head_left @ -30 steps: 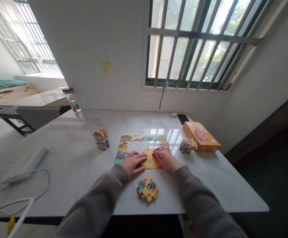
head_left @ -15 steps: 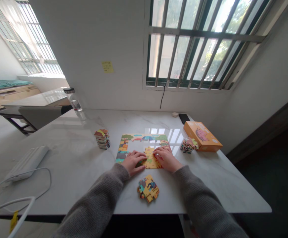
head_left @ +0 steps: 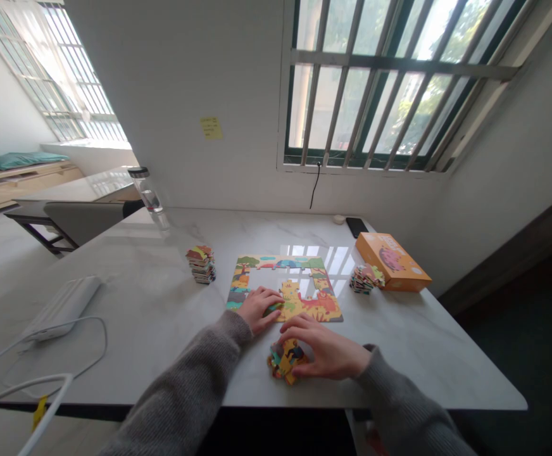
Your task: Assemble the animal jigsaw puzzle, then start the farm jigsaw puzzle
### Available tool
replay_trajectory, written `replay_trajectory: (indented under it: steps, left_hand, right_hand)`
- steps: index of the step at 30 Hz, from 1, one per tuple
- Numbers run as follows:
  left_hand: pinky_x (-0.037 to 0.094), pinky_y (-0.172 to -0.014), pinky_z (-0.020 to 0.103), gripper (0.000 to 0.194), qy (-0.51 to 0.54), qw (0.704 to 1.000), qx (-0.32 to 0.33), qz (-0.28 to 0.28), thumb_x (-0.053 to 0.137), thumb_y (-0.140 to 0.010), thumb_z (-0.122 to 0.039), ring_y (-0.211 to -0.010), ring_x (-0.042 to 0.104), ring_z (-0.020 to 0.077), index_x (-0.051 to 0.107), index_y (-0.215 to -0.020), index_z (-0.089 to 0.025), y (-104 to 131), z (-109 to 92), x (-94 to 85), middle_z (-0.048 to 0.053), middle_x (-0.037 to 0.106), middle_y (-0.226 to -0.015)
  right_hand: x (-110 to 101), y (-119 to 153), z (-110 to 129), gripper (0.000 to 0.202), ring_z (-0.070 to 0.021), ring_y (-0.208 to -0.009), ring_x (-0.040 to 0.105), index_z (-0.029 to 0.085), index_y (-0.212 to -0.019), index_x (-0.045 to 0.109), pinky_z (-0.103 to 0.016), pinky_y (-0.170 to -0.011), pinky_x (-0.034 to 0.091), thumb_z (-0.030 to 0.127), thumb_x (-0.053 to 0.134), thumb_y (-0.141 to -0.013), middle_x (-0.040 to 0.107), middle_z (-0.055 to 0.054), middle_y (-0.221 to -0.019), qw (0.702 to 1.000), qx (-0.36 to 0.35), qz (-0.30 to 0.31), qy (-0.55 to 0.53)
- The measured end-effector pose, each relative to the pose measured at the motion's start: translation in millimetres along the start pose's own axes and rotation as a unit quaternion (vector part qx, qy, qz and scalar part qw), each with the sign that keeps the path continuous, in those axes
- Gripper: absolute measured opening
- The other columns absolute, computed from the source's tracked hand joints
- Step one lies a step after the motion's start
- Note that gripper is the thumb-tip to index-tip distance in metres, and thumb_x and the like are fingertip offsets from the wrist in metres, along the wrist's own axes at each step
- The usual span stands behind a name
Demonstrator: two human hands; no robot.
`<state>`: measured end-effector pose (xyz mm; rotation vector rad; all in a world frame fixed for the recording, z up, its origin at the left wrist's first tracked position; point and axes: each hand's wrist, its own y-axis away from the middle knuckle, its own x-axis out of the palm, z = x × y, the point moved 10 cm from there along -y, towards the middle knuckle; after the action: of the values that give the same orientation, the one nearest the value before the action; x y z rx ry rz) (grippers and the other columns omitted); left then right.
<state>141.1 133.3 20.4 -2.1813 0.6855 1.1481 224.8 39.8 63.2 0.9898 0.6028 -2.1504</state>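
Observation:
A colourful jigsaw puzzle (head_left: pixel 321 306) lies flat on the white table, its border joined and part of its middle showing bare table. My left hand (head_left: pixel 260 309) rests on the puzzle's lower left part, fingers spread, with a small green piece visible at the fingertips. Near the front edge sits a loose pile of puzzle pieces (head_left: pixel 284 365). Over that pile is my right hand (head_left: pixel 318 347), its thumb and fingers apart around the pile's right and upper sides. No piece can be made out in its grasp.
Stacks of pieces stand left (head_left: pixel 201 266) and right (head_left: pixel 364 278) of the puzzle. Beyond the right stack are an orange box (head_left: pixel 392 261) and a black phone (head_left: pixel 356 226). A bottle (head_left: pixel 147 192) stands back left; a white power strip (head_left: pixel 67 308) with cable lies at left.
My right hand has moved from the puzzle's right part down to the loose pile, uncovering the red animal picture. My left hand stays on the puzzle. The whole view has shifted slightly.

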Motion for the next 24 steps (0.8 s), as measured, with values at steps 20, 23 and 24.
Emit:
replay_trajectory:
  steps: [20, 23, 24]
  left_hand:
    - [0.049, -0.089, 0.035, 0.023, 0.118, 0.989, -0.011, -0.087, 0.050, -0.093, -0.031, -0.092, 0.062, 0.0195, 0.069, -0.098, -0.020, 1, -4, -28.6, 0.005, 0.070, -0.096]
    - [0.048, -0.070, 0.027, 0.025, 0.168, 0.983, -0.052, -0.044, 0.052, -0.092, -0.037, -0.076, 0.060, 0.0154, 0.070, -0.096, -0.020, 2, -2, -21.7, 0.002, 0.071, -0.087]
    - [0.046, -0.065, 0.026, 0.026, 0.178, 0.982, -0.062, -0.023, 0.053, -0.092, -0.038, -0.072, 0.059, 0.0142, 0.070, -0.095, -0.020, 2, -2, -17.3, 0.001, 0.071, -0.085]
  right_hand:
    - [2, 2, -4, 0.046, -0.0215, -0.095, 0.062, 0.027, -0.127, 0.056, -0.032, -0.084, 0.049, 0.015, 0.064, -0.084, 0.060, -0.007, -0.116, 0.986, 0.025, 0.041, 0.160]
    - [-1, -2, -4, 0.044, -0.0206, -0.091, 0.062, 0.024, -0.123, 0.057, -0.031, -0.080, 0.049, 0.016, 0.065, -0.081, 0.059, -0.007, -0.115, 0.986, 0.030, 0.035, 0.158]
    - [-1, -3, -4, 0.042, -0.0206, -0.091, 0.061, 0.024, -0.121, 0.058, -0.031, -0.080, 0.049, 0.017, 0.065, -0.080, 0.059, -0.007, -0.114, 0.987, 0.029, 0.033, 0.156]
